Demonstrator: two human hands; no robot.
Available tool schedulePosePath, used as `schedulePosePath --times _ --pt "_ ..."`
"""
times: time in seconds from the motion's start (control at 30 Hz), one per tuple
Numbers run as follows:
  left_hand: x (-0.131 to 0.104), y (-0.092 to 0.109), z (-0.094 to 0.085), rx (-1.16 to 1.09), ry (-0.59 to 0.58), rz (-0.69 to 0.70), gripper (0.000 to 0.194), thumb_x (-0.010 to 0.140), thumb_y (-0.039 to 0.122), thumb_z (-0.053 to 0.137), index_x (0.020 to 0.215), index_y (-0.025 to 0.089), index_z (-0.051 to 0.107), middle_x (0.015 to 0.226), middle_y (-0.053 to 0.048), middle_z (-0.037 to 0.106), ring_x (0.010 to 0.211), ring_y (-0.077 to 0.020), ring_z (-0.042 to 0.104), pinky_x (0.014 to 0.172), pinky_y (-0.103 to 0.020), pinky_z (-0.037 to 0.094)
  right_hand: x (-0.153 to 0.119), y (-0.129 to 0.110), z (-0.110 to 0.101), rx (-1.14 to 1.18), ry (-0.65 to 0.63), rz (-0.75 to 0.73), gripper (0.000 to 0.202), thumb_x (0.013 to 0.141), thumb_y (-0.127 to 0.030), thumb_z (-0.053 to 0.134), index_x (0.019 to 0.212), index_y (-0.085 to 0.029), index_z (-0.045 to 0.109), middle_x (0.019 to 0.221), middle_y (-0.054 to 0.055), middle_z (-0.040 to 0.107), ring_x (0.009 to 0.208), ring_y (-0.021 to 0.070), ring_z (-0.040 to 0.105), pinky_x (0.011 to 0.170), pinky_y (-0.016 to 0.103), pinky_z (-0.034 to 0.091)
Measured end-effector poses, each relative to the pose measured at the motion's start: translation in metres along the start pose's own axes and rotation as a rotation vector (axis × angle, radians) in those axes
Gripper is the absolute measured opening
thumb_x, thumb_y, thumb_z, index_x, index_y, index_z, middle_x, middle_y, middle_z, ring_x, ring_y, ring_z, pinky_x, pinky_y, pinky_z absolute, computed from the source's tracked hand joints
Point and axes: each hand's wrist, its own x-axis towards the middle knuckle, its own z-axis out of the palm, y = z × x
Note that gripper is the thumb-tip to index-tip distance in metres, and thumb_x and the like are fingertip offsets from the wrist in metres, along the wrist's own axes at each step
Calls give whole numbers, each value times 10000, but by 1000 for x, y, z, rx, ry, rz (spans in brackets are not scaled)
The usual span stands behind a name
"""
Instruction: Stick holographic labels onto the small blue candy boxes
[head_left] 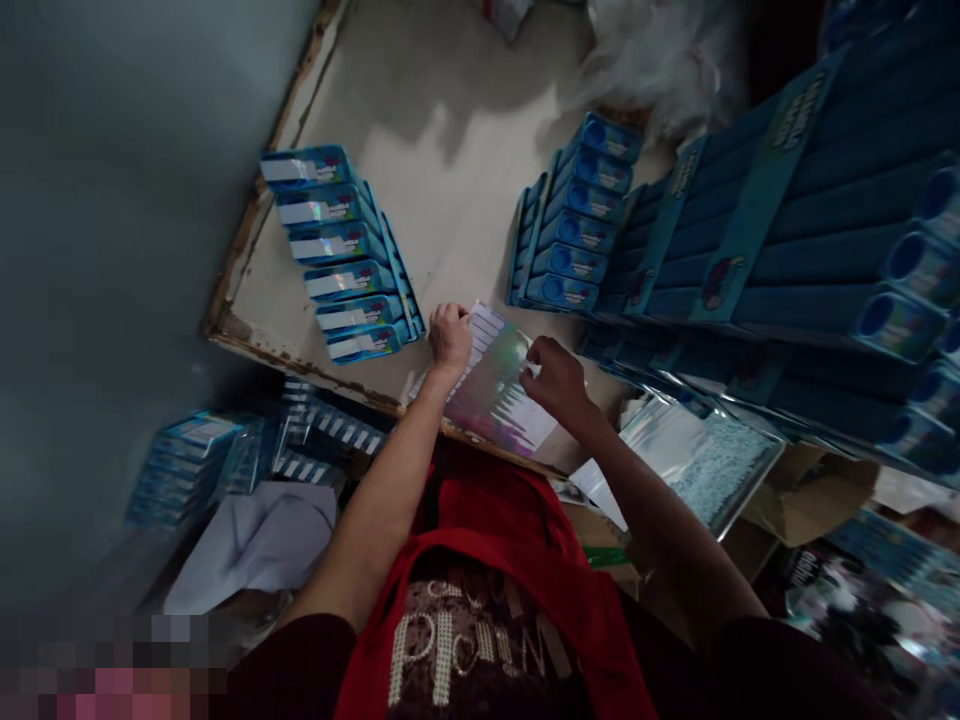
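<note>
A shiny printed sheet with white strips [491, 385] lies at the table's front edge, between my hands. My left hand [451, 338] rests at the sheet's upper left edge, its fingers curled together; whether anything is between them is hidden. Over the sheet's upper right part is my right hand [553, 378], with thumb and fingers bent towards each other and something small and pale at the fingertips. To the left stands a stack of blue boxes with white labels [334, 245]. Beyond the right hand is another stack of blue boxes [581, 225].
Large bundles of blue boxes [780, 220] fill the right side. A clear bag [667, 60] lies at the back. Below the table's chipped edge [315, 375] are more boxes [187, 460] and grey cloth [259, 540]. An open carton [817, 495] and a tray [697, 460] sit lower right.
</note>
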Motion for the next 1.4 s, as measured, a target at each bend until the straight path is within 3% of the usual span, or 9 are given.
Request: schedulePosePath --times 0.13,0.27,0.37,0.43,0.57,0.73,0.93,1.17,1.4 --pt "-14 18 -10 -306 52 -21 143 994 310 739 1094 209 723 1287 -157 744 1270 -297 688 1154 -432 524 -32 -4 -37 533 43 174 191 724 -283 668 863 -254 539 737 -40 586 678 162 543 662 300 389" --pt "-37 58 -37 -840 -428 -181 721 1002 847 496 1115 188 766 1126 -162 812 1073 -272 793 970 -399 631 -35 -22 -81 833 23 97 241 710 -377 729 820 -250 556 731 -57 579 658 127 501 636 277 367" --pt "-48 86 -59 -983 -651 -196 905 885 993 470 1130 183 792 1128 -190 821 1064 -301 810 921 -418 660 -24 -32 -101 932 0 61 255 703 -373 765 809 -243 572 729 -58 583 661 120 497 637 269 370" --pt "-51 95 -68 -1009 -652 -176 852 839 966 602 1118 185 796 1098 -174 822 1004 -280 817 885 -397 666 -17 -33 -107 956 -6 46 262 700 -366 784 802 -241 577 715 -63 574 655 117 488 631 263 369" --pt "-51 98 -70 -994 -537 -176 548 701 625 965 979 193 775 942 -65 805 813 -169 783 827 -306 648 -8 -28 -104 960 -14 39 292 713 -399 815 799 -238 587 710 -61 588 651 117 492 621 257 371" --pt "-42 105 -62 -923 -343 -163 468 710 564 973 858 188 737 792 -11 756 699 -126 725 709 -255 626 6 -21 -92 874 103 92 288 872 -496 729 814 -242 604 671 -50 587 621 135 503 616 275 379" --pt "-22 128 -53 -781 -134 -55 419 770 523 970 792 173 741 691 0 729 617 -118 682 630 -232 584 32 -13 -77 317 388 121 226 1027 -448 605 960 -244 675 833 25 710 797 230 647 739 333 467" --pt "-16 134 -49 -756 -150 -59 342 812 443 964 762 179 753 672 -2 733 597 -112 668 613 -233 564 42 -8 -72 182 381 123 220 1071 -403 544 1028 -248 693 867 54 735 852 276 681 780 372 501" --pt "-9 116 -27 -819 -221 -153 272 851 370 943 831 192 739 743 13 733 693 -119 685 695 -266 581 48 -9 -78 302 360 230 209 955 -434 726 892 -279 602 811 35 695 766 263 646 755 407 487"
